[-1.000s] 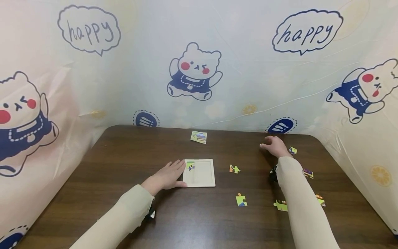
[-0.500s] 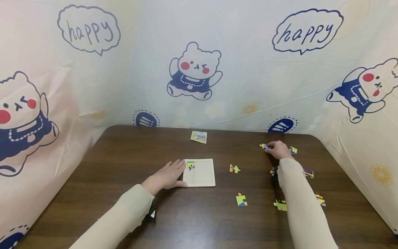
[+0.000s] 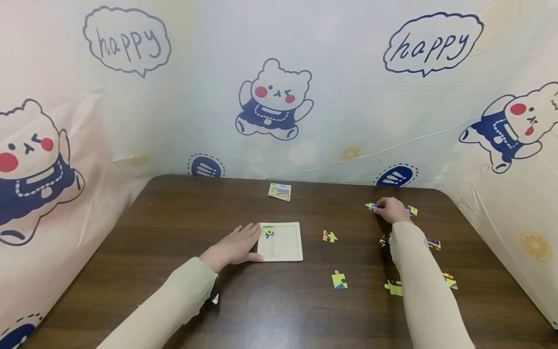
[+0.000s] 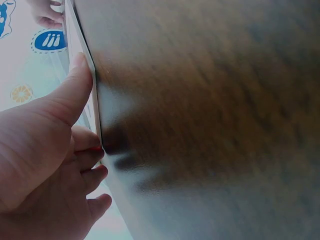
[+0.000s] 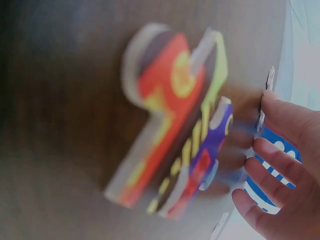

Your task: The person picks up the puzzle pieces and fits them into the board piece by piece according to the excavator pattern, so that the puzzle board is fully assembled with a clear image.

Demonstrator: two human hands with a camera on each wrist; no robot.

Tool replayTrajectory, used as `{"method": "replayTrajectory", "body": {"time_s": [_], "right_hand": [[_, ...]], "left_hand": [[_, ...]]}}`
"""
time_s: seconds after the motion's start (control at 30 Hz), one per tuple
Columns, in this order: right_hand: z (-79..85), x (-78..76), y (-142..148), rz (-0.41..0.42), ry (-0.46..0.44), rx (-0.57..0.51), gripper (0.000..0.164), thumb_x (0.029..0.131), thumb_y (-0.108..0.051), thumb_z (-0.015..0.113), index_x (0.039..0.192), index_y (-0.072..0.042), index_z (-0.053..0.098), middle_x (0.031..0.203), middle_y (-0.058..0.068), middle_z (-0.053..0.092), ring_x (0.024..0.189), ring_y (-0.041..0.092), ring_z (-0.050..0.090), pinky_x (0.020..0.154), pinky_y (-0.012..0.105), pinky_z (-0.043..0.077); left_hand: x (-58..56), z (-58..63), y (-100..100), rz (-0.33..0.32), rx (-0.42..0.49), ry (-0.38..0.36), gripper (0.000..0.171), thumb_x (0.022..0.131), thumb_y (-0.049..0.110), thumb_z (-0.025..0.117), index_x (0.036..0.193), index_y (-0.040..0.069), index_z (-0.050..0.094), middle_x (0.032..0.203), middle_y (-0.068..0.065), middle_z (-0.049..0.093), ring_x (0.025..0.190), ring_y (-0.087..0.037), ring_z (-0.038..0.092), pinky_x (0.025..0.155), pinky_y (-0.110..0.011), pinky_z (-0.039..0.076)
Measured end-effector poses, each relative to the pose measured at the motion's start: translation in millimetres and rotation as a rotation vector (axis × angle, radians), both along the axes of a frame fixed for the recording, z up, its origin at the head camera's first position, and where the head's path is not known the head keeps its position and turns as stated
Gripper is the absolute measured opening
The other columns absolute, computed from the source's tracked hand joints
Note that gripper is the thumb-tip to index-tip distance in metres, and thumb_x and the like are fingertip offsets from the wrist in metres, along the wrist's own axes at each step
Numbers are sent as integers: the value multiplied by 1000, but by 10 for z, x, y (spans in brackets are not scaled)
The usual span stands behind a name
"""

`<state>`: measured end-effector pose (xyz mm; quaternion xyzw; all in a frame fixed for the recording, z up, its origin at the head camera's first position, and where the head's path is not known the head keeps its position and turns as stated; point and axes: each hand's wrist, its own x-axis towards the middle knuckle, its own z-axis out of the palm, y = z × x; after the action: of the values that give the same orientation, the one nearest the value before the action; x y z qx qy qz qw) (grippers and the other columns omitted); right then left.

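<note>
In the head view my left hand [image 3: 235, 246] lies at the left side of a white puzzle tray [image 3: 287, 258], fingers stretched over its upper left corner and thumb by its lower left corner. The left wrist view shows that thumb [image 4: 80, 75] against the tray's edge. One green puzzle piece [image 3: 268, 231] sits in the tray's upper left. At the back right, my right hand [image 3: 392, 211] pinches a green and purple puzzle piece [image 3: 371, 206] low at the tabletop. Its thumb [image 5: 280, 110] meets that piece in the right wrist view, where the piece appears edge-on.
Two puzzle pieces, one orange and green [image 3: 330, 236] and one mostly green [image 3: 339, 279], lie right of the tray. Several more, including a purple one [image 3: 433, 243] and a green one [image 3: 394, 288], lie around my right forearm. A picture card [image 3: 280, 191] is at the back.
My right hand has shifted slightly right and down, and the green and purple puzzle piece now shows beyond its fingertips. My left hand and the tray have stayed in place.
</note>
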<state>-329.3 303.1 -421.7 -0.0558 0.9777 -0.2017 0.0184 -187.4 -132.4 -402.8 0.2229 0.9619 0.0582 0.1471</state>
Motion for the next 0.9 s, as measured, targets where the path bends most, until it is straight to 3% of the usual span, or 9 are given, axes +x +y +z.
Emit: {"method": "replayTrajectory", "body": {"time_s": [0.2,0.4,0.6,0.9], "right_hand": [[115,11,-92,33,43,10,28,87,-17,63,104,5,61,105,24,59,94,37,54,81,53,42],[275,25,-383,123,129,-15,27,87,-17,64,105,3,62,105,21,59,96,34,55,82,51,42],[431,135,-774,216,181,-22,24,86,-16,66,102,2,64,103,19,60,97,33,55,81,49,44],[494,375,-1340,351,210,-7,25,84,-21,69,101,-3,66,98,10,62,89,23,57,79,42,46]], "left_hand": [[-8,-3,12,-3,0,-4,82,86,47,58,142,-4,27,149,-17,21,136,-32,17,107,-48,16],[-7,-5,8,0,-3,0,81,86,47,58,142,-4,28,149,-17,21,136,-31,17,107,-48,16],[-3,-1,10,-4,6,-1,81,86,47,58,141,-5,28,148,-17,21,136,-32,17,107,-48,16],[3,-17,5,-4,15,1,82,86,47,59,141,-5,28,148,-18,21,135,-33,17,107,-49,16]]}}
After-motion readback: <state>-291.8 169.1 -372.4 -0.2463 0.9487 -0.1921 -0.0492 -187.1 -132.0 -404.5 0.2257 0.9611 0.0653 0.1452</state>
